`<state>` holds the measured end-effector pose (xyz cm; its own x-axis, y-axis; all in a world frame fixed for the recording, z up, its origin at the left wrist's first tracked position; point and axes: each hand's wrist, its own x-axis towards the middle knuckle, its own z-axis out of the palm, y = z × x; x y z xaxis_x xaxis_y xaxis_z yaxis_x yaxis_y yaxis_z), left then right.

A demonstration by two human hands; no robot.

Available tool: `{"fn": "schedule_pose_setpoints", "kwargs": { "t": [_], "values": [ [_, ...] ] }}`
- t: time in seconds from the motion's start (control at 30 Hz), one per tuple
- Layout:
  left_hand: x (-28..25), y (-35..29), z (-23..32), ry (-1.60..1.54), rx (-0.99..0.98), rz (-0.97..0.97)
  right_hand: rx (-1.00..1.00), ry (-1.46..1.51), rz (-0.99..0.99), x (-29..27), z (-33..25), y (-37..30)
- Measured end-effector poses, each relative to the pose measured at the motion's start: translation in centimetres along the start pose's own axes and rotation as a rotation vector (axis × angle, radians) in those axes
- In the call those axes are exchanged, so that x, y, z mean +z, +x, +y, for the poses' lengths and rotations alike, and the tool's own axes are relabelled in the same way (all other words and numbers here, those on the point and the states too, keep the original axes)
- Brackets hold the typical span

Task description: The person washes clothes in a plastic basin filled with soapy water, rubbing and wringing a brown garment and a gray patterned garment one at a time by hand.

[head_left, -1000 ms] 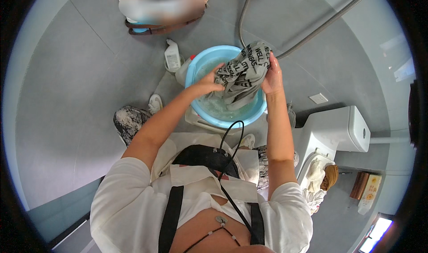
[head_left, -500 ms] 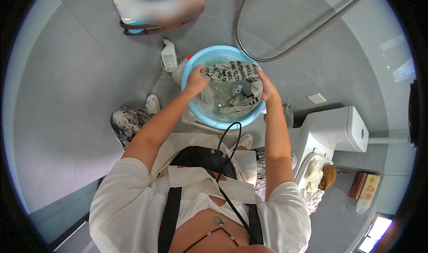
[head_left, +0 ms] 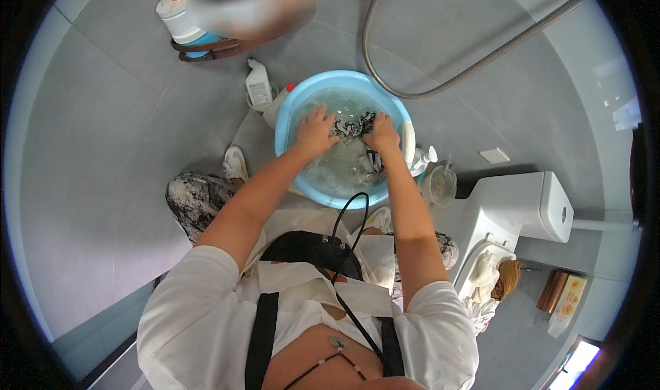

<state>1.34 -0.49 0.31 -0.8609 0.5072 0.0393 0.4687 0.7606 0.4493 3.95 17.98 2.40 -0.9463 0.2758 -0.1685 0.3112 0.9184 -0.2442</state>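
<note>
A round light-blue basin (head_left: 289, 173) holds cloudy, sudsy water. Grey cloth with black printing (head_left: 352, 126) lies bunched in it, mostly under the water. My left hand (head_left: 317, 130) rests at the cloth's left side, palm down with its fingers spread. On the other side my right hand (head_left: 382, 134) has its fingers curled down around the bunched cloth; their tips are hidden. Just beyond the basin's right rim stands a white pump bottle (head_left: 423, 159).
A white bottle (head_left: 258, 84) and a red-capped jug (head_left: 278, 105) stand left of the basin. A metal hose (head_left: 450, 81) curves behind it. To the right are a clear container (head_left: 440, 184) and a white toilet (head_left: 512, 204) with clothes (head_left: 485, 274) on it.
Both hands have moved inward and down from the basin's sides. The cloth, earlier spread between them above the water, is now bunched and pushed under. The pump bottle has come into view.
</note>
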Motion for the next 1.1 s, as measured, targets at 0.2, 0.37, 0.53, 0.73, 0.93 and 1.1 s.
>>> {"fn": "schedule_pose_setpoints", "kwargs": {
  "t": [0.2,0.37,0.53,0.73,0.93,1.1],
  "values": [
    [3.0,0.8,-1.0,-0.104,-0.123,-0.023,0.147,0.230,-0.028,2.4,-0.3,0.2],
    [6.6,2.1,-2.8,-0.323,-0.391,-0.298,0.172,0.129,-0.054,9.6,3.3,1.6],
    [11.5,4.0,-8.5,-0.486,-0.527,-0.410,-0.122,-0.044,-0.186,12.9,6.4,3.0],
    [3.2,3.1,-2.2,-1.645,-0.795,-0.020,0.420,1.340,-0.174,2.5,1.1,0.0],
    [-0.4,2.9,1.3,-2.140,-0.599,-0.166,0.063,1.496,-0.069,-0.9,-3.1,-2.5],
    [-0.9,3.4,2.6,-2.156,-0.568,-0.144,-0.388,0.979,0.216,-1.5,-5.8,-5.8]
  ]
}}
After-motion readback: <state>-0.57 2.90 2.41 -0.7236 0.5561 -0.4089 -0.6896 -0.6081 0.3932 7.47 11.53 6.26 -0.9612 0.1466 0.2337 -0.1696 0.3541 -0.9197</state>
